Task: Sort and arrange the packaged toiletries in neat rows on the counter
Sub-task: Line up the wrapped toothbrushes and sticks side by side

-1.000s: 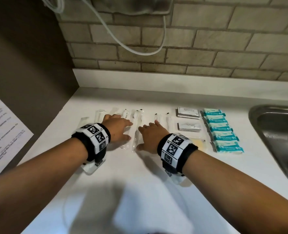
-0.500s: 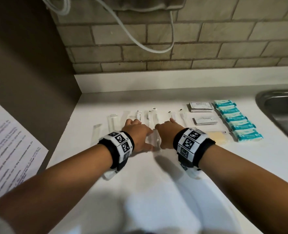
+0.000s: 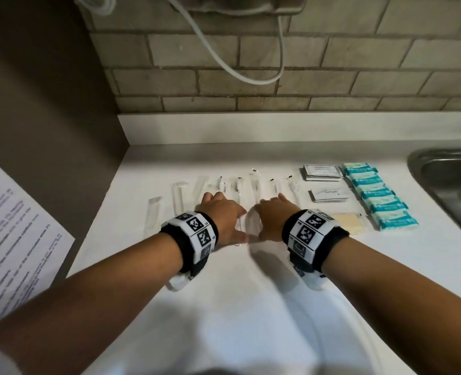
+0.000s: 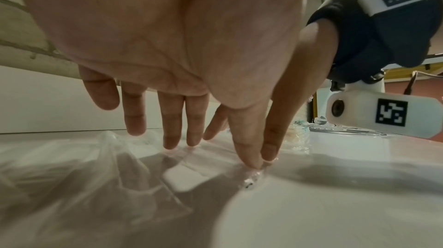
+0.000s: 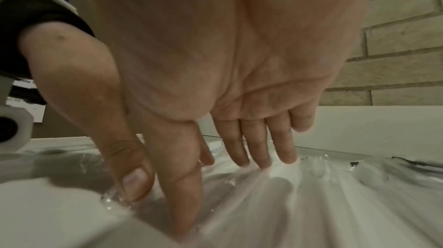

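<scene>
Two hands are laid flat, side by side, on a row of clear-wrapped toiletries at the centre of the head view, on a white surface [image 3: 251,307]. The left hand [image 3: 222,218] and the right hand [image 3: 273,219] are both seen with fingers straight and spread, nothing being gripped; each grip is open, with fingertips [image 4: 250,161] pressed onto crinkled plastic in the wrist views. The long clear packets [image 3: 253,185] are fanned out from beneath the palms toward the upper centre of the frame, with a few more lying loose at centre left [image 3: 153,215]. To the right, white sachets [image 3: 322,172] are stacked in two small piles, and teal packets [image 3: 378,196] are set in a tidy column beside them. A pale yellow packet [image 3: 348,221] sits just right of the right wrist. A steel sink [image 3: 446,180] is cut off by the right edge of the frame.

The step in hand is judged to be the squaring of the clear row. It would best be done with light, even pressure, the packets being slid sideways until evenly spaced and their near ends brought level. The slippery wrappers are likely to skate or overlap if pushed hard, so small nudges are advised, with the stragglers at the left drawn in afterwards.
</scene>
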Available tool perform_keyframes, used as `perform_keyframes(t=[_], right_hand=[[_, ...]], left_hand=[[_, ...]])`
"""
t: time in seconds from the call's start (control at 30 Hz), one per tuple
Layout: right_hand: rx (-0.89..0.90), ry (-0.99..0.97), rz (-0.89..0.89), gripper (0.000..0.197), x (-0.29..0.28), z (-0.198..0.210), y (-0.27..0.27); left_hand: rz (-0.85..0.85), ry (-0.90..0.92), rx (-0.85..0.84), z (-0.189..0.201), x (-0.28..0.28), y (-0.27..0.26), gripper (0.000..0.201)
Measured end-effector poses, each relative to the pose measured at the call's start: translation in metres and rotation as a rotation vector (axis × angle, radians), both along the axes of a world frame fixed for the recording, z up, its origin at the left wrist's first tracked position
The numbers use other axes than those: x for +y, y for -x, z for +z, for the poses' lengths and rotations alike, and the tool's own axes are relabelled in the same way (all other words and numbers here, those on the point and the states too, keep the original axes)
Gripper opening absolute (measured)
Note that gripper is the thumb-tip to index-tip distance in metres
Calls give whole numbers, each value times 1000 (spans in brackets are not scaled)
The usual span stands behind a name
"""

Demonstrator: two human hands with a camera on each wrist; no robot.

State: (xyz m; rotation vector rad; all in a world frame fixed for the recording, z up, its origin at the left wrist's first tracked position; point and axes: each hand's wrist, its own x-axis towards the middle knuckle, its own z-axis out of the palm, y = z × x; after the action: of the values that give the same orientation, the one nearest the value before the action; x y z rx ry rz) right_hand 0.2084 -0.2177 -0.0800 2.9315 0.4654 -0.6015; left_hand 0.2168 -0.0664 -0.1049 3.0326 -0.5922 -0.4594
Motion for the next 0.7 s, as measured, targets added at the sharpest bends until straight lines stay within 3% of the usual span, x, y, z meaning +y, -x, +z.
perform_keyframes(t=[0.2, 0.7], right_hand=[[-33, -13, 30, 84, -4, 0, 0], [-23, -45, 50, 81, -20, 2, 9]], left_hand=[[-13, -16, 14, 6, 0, 3, 85], [2, 26, -33, 14, -19, 17, 75]])
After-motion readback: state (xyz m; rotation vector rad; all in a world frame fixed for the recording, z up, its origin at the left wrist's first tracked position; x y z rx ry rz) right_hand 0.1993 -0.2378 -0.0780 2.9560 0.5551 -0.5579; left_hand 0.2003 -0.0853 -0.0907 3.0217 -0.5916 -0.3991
